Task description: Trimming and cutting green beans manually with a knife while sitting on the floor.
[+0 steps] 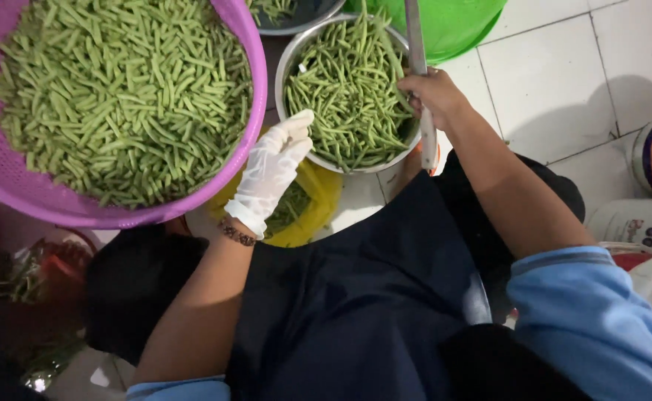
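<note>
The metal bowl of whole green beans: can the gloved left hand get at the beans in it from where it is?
Probably yes. The left hand in its white glove already rests at the rim of the metal bowl, whose top is open. The right hand holds a knife at the far rim, out of its path.

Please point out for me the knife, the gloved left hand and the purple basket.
knife (416,37): head view, on the flat of the blade.
gloved left hand (272,167): head view, on the back of the glove.
purple basket (255,56): head view, on the right rim.
</note>
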